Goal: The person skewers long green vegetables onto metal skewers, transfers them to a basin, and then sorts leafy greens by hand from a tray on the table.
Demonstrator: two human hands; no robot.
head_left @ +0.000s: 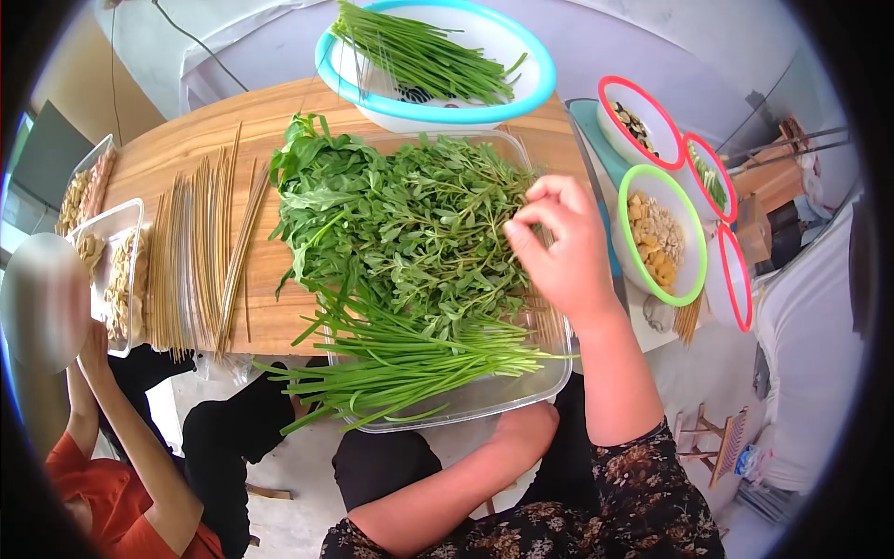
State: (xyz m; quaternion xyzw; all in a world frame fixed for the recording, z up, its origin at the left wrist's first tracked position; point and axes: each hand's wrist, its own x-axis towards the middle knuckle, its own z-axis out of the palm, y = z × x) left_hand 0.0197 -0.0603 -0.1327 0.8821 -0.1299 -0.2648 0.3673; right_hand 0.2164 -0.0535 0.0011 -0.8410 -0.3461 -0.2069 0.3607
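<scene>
My right hand (562, 235) is at the right edge of a heap of small-leaved green sprigs (438, 224), thumb and fingers curled into a pinch. Whatever lies between the fingertips is too small to make out. My left hand (533, 419) is low by the near rim of a clear plastic tray (466, 413), its fingers hidden from view. Broad-leaved greens (321, 191) lie left of the sprigs. A bunch of garlic chives (428, 359) crosses the near part of the tray, its tips hanging over the left side.
Many bamboo skewers (191, 252) lie left on the wooden table (279, 107). Behind the tray, a blue-rimmed basin (531, 56) holds more chives. Bowls, including a green-rimmed one (694, 233) with cut food, stand right. A co-worker's arm (140, 438) is at left beside clear food containers (138, 219).
</scene>
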